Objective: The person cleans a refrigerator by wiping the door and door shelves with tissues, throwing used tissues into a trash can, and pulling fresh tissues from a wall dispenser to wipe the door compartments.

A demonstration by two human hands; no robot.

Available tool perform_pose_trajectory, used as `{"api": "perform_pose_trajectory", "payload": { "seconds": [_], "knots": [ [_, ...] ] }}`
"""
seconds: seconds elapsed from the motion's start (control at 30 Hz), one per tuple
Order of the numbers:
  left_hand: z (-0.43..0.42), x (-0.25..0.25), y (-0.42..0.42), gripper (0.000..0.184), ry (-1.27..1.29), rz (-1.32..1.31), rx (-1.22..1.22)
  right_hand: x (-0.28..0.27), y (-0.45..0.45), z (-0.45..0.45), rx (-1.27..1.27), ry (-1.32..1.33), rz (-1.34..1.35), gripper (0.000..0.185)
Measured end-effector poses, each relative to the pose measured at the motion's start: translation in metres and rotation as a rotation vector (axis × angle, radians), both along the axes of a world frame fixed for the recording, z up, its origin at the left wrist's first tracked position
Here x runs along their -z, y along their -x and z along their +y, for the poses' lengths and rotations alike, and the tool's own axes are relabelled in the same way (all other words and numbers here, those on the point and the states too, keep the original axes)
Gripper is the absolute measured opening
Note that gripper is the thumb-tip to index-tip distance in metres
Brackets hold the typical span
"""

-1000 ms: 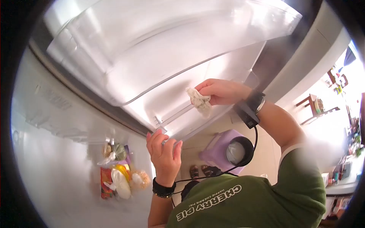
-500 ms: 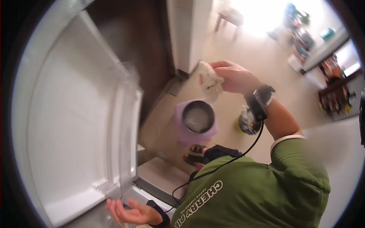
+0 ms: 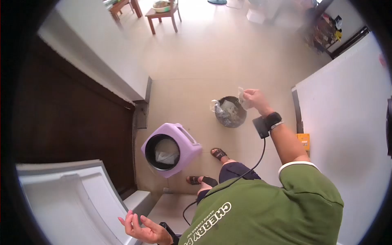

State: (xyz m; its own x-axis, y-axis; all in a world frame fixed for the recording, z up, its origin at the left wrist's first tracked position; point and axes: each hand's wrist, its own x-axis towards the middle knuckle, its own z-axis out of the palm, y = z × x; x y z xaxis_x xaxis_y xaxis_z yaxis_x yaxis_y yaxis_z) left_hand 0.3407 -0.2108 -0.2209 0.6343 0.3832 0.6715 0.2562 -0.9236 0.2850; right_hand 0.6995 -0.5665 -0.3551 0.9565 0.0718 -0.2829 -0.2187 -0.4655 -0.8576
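My right hand (image 3: 255,100) pinches a thin, whitish crumpled plastic bag (image 3: 243,98) by its edge. Below and beside it on the floor stands a dark, round trash bin (image 3: 231,121) with a clear liner and crumpled waste in it. The bag overlaps the bin's right rim in the view; whether they touch I cannot tell. At the lower left, my left hand (image 3: 143,229) is empty, palm up with loosely curled, parted fingers. It is close to an open white door with molded inner shelves (image 3: 87,196), which looks like a fridge door.
A purple plastic stool (image 3: 185,143) holds a black pot (image 3: 152,141) with something whitish inside. My sandalled feet are beside it. A dark door (image 3: 81,110) is on the left, a wooden chair (image 3: 165,15) at the back, and an orange box (image 3: 303,141) by the right-hand white panel.
The view has turned to the right. My right hand has carried the plastic bag from above the stool and pot over to the trash bin. My left hand stays low and empty.
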Motion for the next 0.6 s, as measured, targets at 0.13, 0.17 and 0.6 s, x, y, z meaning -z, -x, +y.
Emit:
{"api": "perform_pose_trajectory", "payload": {
  "seconds": [0.13,0.17,0.6],
  "knots": [
    [-0.041,0.002,-0.040,0.018,-0.025,0.113,0.058,0.099,-0.037,-0.057,0.102,0.282,-0.069,0.026],
    [-0.050,0.001,-0.049,0.017,-0.037,0.143,0.061,0.124,-0.045,-0.068,0.130,0.276,-0.039,0.026],
    [-0.098,-0.012,-0.075,0.019,-0.094,0.348,-0.056,0.199,-0.072,-0.086,0.175,0.315,-0.051,0.027]
  ]
}}
